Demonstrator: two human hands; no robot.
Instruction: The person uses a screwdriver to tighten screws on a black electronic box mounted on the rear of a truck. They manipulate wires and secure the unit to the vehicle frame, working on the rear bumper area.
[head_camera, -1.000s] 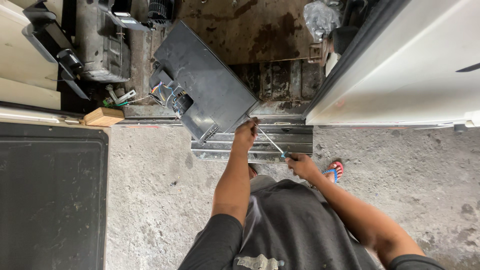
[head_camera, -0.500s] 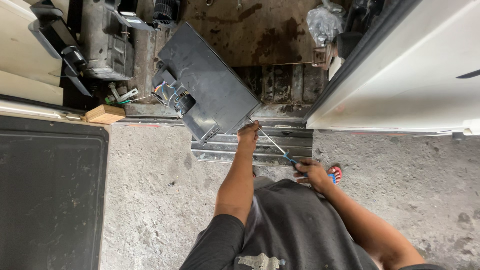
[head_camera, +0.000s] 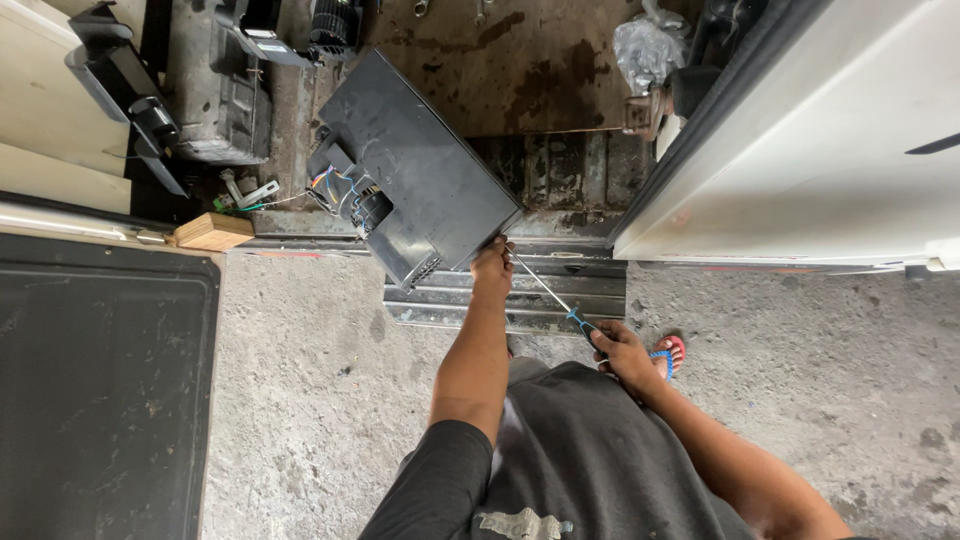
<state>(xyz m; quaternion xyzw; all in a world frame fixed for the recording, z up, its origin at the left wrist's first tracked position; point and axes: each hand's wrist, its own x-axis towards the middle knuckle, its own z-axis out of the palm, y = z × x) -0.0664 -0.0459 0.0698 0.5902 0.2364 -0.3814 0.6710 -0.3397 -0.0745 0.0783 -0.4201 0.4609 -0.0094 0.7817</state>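
Two grips at work, seen from above. Right hand (head_camera: 625, 352) closed around the blue-and-black handle of a screwdriver (head_camera: 560, 303), fingers wrapped over it so that most of the handle stays hidden; thin metal shaft running up and to the left from that fist, tip ending at the lower corner of a black housing (head_camera: 420, 180), exact contact point too small to make out. Left hand (head_camera: 491, 266) right at that same corner, fingers curled onto the housing's edge beside the shaft tip, pinching or merely steadying not clear from this angle. Left forearm stretched straight out from the dark sleeve, elbow bent low in the frame; right forearm angled in from the lower right, wrist cocked toward the handle, upper arm cut off by the frame edge.

Just past the left hand, along the housing's lower-left side, a cluster of coloured wires (head_camera: 335, 188) around a round fitting. Directly beneath both hands, ridged metal step plates (head_camera: 450, 300) on rough concrete. Next to the right fist, a red-and-blue sandal (head_camera: 668, 352), mostly covered by the hand and the grey shirt. Farther left of the housing, a small wooden block (head_camera: 212, 231); beyond it a large dark mat (head_camera: 100, 390), cropped at the left edge. Beyond the right arm, a white panel (head_camera: 820, 150), only partly in frame.
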